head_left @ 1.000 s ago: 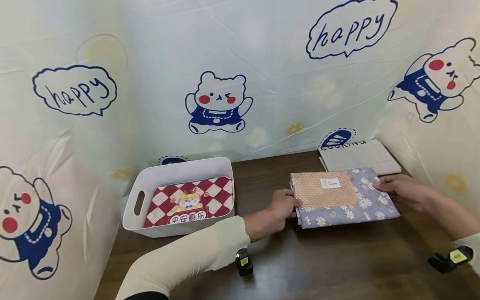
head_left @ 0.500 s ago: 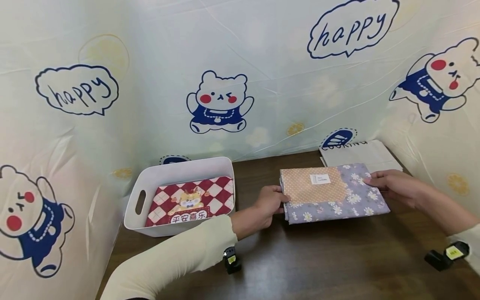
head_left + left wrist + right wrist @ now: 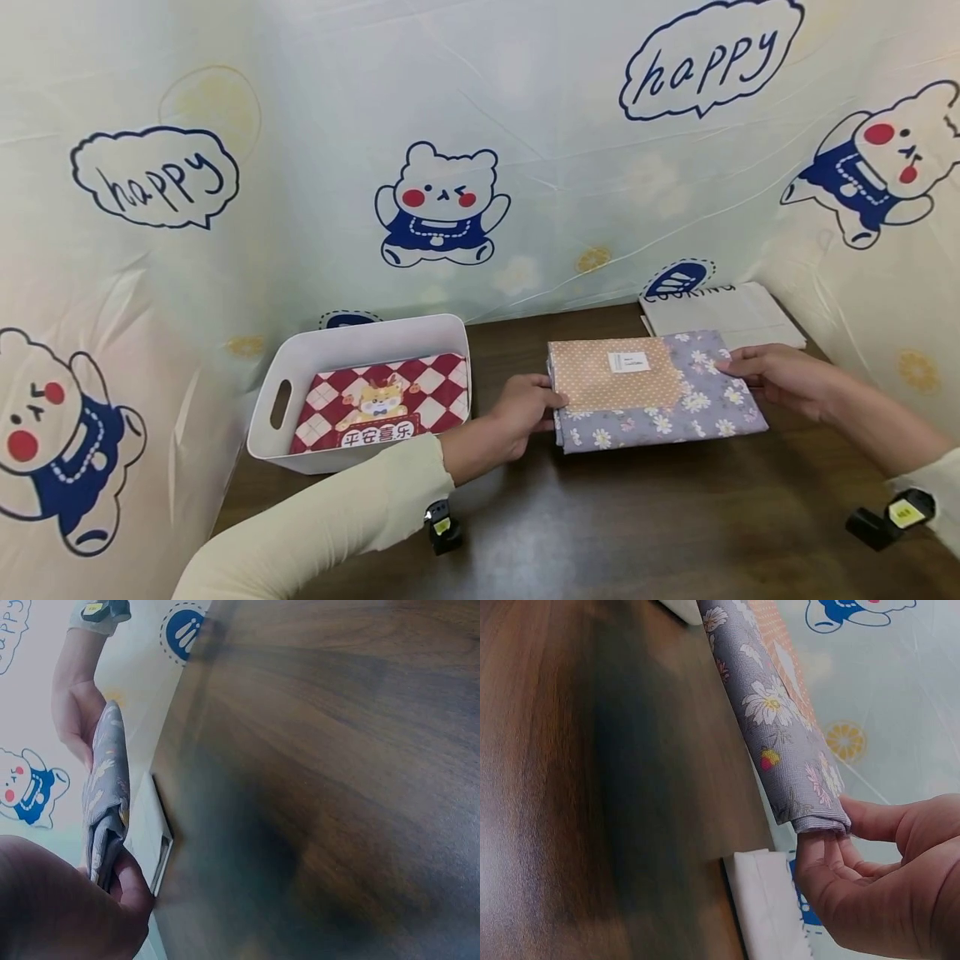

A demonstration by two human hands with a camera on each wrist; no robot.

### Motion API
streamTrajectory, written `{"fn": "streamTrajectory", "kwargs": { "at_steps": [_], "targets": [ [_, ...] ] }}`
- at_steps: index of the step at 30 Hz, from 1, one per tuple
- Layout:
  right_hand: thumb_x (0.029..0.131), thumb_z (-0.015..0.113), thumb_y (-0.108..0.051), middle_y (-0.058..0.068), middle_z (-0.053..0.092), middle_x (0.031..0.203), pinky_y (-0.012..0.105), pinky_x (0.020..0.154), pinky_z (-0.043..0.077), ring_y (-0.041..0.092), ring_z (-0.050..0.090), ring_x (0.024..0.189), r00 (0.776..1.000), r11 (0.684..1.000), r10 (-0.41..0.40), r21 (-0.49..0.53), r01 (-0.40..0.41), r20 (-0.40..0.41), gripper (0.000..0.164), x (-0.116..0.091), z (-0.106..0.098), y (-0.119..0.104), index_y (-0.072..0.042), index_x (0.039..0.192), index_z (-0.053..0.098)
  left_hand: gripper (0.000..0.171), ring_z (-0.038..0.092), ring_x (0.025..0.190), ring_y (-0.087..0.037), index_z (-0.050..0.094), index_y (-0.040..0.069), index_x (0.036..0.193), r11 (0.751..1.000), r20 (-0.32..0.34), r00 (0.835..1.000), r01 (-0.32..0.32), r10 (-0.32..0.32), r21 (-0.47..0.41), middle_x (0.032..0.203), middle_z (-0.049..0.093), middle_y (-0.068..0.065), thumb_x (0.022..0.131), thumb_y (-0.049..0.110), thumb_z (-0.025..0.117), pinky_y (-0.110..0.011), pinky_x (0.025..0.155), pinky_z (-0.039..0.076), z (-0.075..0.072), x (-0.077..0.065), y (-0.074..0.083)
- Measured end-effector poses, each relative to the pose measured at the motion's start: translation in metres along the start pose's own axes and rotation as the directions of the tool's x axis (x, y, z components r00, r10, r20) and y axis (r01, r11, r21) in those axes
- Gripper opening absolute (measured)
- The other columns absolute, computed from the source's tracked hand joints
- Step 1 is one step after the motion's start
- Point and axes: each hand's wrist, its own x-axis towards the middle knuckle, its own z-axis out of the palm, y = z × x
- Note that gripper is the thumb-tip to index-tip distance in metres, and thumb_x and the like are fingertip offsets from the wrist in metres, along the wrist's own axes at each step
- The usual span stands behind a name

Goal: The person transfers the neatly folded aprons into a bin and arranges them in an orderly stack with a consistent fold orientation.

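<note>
Both hands hold up a folded cloth (image 3: 701,404), grey-purple with white daisies and an orange dotted panel bearing a white label. My left hand (image 3: 522,415) pinches its left edge. At the right edge, my right hand (image 3: 787,379) has the thumb on top and fingers underneath. The right wrist view shows the layered folds of the cloth (image 3: 769,712) between thumb and fingers. From the left wrist, the cloth (image 3: 109,772) appears edge-on above the table, its shadow on the wood below.
On the left stands a white bin (image 3: 281,450) with a handle slot, holding a folded red-and-white checked cloth (image 3: 442,387). Behind the right hand lies a folded white cloth (image 3: 720,312) with dark lettering. A printed curtain (image 3: 555,125) encloses the brown table (image 3: 637,517).
Both hands have carried the floral cloth leftward, toward the bin, keeping their grip on its two sides. The bin and the white cloth have stayed in place.
</note>
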Motion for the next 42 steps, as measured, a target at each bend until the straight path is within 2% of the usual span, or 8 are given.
{"fn": "streamTrajectory", "kwargs": {
  "at_steps": [6, 15, 22, 27, 35, 42],
  "targets": [
    [0.107, 0.053, -0.026, -0.008, 0.070, 0.097, 0.030, 0.085, 0.058, 0.010, 0.067, 0.092, 1.000, 1.000, -0.007, -0.002, 0.007, -0.006, 0.022, -0.001, 0.004, -0.004, -0.007, 0.116, 0.059, 0.037, 0.064, 0.096, -0.021, 0.057, -0.008, 0.131, 1.000, -0.003, 1.000, 0.000, 0.000, 0.016, 0.110, 0.068, -0.014, 0.095, 0.000, 0.061, -0.036, 0.085, 0.058, -0.004, -0.004, 0.005],
    [0.108, 0.052, -0.026, -0.008, 0.070, 0.098, 0.029, 0.084, 0.059, 0.010, 0.067, 0.091, 1.000, 1.000, -0.023, -0.007, 0.023, -0.015, 0.026, -0.004, 0.011, -0.015, -0.004, 0.121, 0.057, 0.035, 0.064, 0.089, -0.018, 0.060, -0.007, 0.129, 1.000, -0.020, 1.000, -0.005, 0.006, 0.020, 0.110, 0.069, -0.015, 0.095, 0.000, 0.061, -0.029, 0.075, 0.054, -0.012, -0.006, 0.011],
    [0.107, 0.055, -0.027, -0.006, 0.069, 0.099, 0.029, 0.085, 0.059, 0.011, 0.067, 0.092, 0.999, 1.000, -0.024, -0.017, 0.023, -0.026, 0.035, -0.008, 0.020, -0.025, 0.001, 0.127, 0.052, 0.035, 0.064, 0.099, -0.025, 0.060, -0.004, 0.130, 0.999, -0.034, 0.999, 0.031, -0.030, 0.035, 0.115, 0.068, -0.016, 0.096, 0.003, 0.061, -0.034, 0.083, 0.055, -0.021, -0.009, 0.015],
    [0.107, 0.054, -0.029, -0.005, 0.069, 0.102, 0.029, 0.086, 0.059, 0.012, 0.067, 0.094, 0.999, 0.999, -0.030, -0.030, 0.030, -0.014, 0.043, -0.007, 0.025, -0.031, 0.004, 0.133, 0.047, 0.034, 0.064, 0.098, -0.025, 0.060, -0.004, 0.130, 0.999, -0.051, 0.999, 0.020, -0.018, 0.040, 0.114, 0.066, -0.016, 0.097, 0.004, 0.060, -0.030, 0.079, 0.055, -0.027, -0.013, 0.019],
    [0.106, 0.056, -0.027, -0.006, 0.069, 0.101, 0.029, 0.086, 0.059, 0.011, 0.068, 0.093, 0.999, 0.999, -0.045, 0.001, 0.045, -0.006, 0.039, -0.005, 0.029, -0.035, 0.003, 0.130, 0.050, 0.037, 0.066, 0.101, -0.025, 0.058, -0.004, 0.134, 0.998, -0.046, 0.999, 0.020, -0.017, 0.055, 0.120, 0.067, -0.018, 0.098, 0.004, 0.060, -0.038, 0.091, 0.058, -0.034, -0.017, 0.022],
    [0.106, 0.056, -0.027, -0.005, 0.071, 0.102, 0.028, 0.087, 0.059, 0.011, 0.069, 0.093, 0.999, 0.998, -0.053, 0.025, 0.052, 0.013, 0.045, -0.004, 0.034, -0.040, 0.005, 0.136, 0.046, 0.037, 0.067, 0.096, -0.022, 0.059, -0.005, 0.133, 0.999, -0.071, 0.998, 0.005, -0.001, 0.054, 0.118, 0.069, -0.019, 0.097, 0.004, 0.061, -0.033, 0.083, 0.058, -0.041, -0.021, 0.023]
  ]
}}
